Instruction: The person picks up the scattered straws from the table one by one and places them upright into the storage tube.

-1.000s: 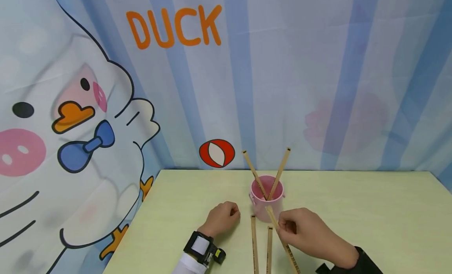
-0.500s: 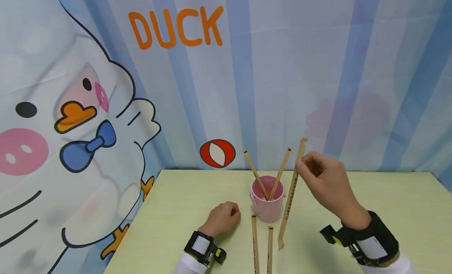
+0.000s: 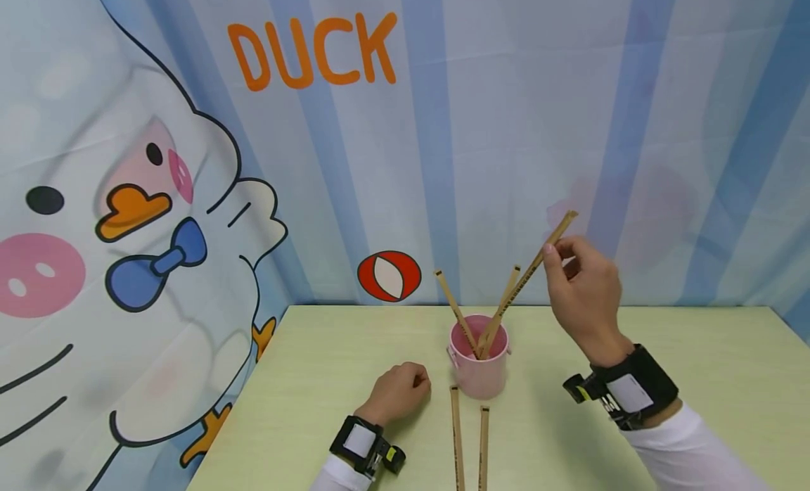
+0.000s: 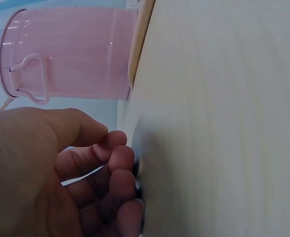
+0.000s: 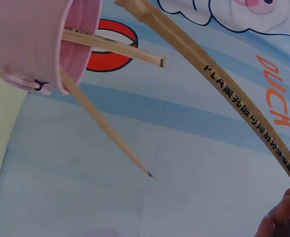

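My right hand [image 3: 585, 290] pinches a paper-wrapped straw [image 3: 530, 274] near its upper end, on the right above the bucket. The straw slants down to the left, its lower part overlapping the bucket's mouth in the head view. In the right wrist view, the held straw's [image 5: 233, 98] lower end shows outside the rim, and dark printing runs along its wrapper. Two more wrapped straws [image 3: 451, 297] lean apart inside the pink bucket [image 3: 481, 378]. To the bucket's left, my left hand [image 3: 394, 394] rests on the table with loosely curled fingers, holding nothing.
Two wrapped straws [image 3: 457, 442] lie side by side on the pale table [image 3: 696, 378], in front of the bucket. Small handles [image 4: 33, 79] stick out from the bucket's sides. Behind the table's back edge hangs a blue striped curtain [image 3: 506, 125] with a printed duck.
My right hand has lifted the straw from in front of the bucket, swung it up to the right, then tilted its lower end over toward the bucket. My left hand has stayed still.
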Demonstrator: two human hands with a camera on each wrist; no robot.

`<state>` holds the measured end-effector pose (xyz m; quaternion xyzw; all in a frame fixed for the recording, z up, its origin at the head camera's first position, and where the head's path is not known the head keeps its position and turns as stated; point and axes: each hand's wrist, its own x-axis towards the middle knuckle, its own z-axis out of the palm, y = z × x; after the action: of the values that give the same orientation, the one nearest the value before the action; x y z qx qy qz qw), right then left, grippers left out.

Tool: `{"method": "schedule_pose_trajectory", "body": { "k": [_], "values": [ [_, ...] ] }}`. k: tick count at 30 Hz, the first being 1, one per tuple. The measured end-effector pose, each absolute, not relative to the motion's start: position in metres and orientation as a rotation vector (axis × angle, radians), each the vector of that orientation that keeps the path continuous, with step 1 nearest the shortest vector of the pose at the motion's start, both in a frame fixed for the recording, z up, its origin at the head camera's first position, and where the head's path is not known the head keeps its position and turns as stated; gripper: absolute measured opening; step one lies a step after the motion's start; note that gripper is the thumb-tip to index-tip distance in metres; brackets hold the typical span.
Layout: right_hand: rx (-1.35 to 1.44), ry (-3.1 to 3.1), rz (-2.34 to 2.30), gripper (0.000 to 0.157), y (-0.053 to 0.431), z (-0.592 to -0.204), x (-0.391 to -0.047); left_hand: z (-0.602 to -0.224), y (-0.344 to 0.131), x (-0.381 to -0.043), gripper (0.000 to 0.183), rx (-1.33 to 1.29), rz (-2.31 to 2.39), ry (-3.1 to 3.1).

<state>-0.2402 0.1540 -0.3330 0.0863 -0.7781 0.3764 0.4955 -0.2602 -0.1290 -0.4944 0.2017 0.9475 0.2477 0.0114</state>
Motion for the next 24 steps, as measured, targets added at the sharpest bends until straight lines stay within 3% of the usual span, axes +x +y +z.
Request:
{"method": "schedule_pose_trajectory", "body": {
  "k": [16, 24],
  "values": [
    [0.100, -2.169, 0.877, 0.024, 0.146, -0.408, -0.272, -0.498, -0.130, -0.262, 0.017, 0.615, 0.774, 2.944],
    [0.082, -2.302, 0.902, 0.026, 0.142, -0.424, -0.274, -0.498, -0.130, -0.262, 0.017, 0.625, 0.788, 2.950]
  ]
}}
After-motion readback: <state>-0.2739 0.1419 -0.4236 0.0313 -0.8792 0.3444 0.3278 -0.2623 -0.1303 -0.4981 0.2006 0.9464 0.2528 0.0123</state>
